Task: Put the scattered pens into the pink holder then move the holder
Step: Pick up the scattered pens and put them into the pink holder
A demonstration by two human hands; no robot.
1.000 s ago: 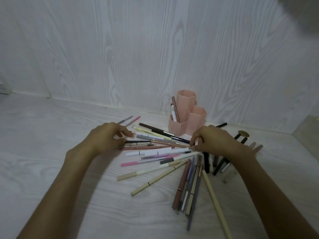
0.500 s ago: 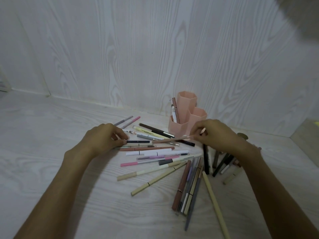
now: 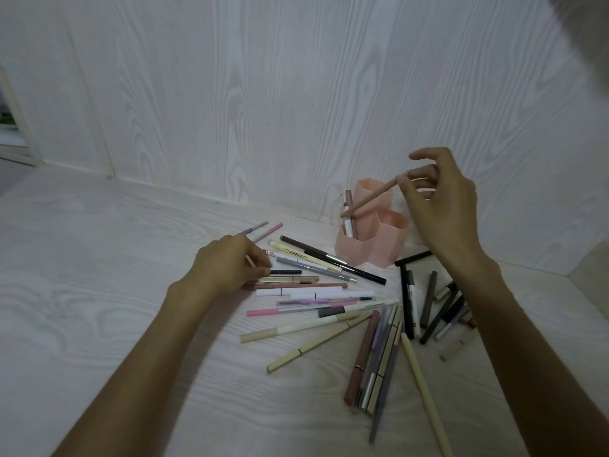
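Up goes the right hand (image 3: 441, 199) — half a second ago it was low by the heap of pens, and now it is raised above the pink holder (image 3: 369, 239), bringing a tan pen (image 3: 370, 197) with it. The left hand (image 3: 227, 267) has hardly shifted from the left end of the pile.

From the head camera: the right hand's grip is a pinch, thumb and fingers closed on the upper end of the tan pen, the forefinger lifted free above. The pen slants down to the left, its lower tip in front of the holder's tall back cell, just beside the two pens (image 3: 349, 216) standing in the low left cell. Whether the tip is inside a cell I cannot tell.

The pink holder stands on the white desk (image 3: 99, 275) close to the wood-grain wall (image 3: 263, 94), three hexagonal cells joined together.

The left hand lies knuckles up on the desk, fingers curled down onto the ends of the pens there, by a dark pen (image 3: 286, 272); its grip is hidden under the hand, so I cannot tell whether it pinches any of them.

The scattered pens (image 3: 316, 301) fan out between the two forearms: white, pink, cream, brown and black ones, some crossing each other, with a darker bunch (image 3: 428, 301) under the right wrist.
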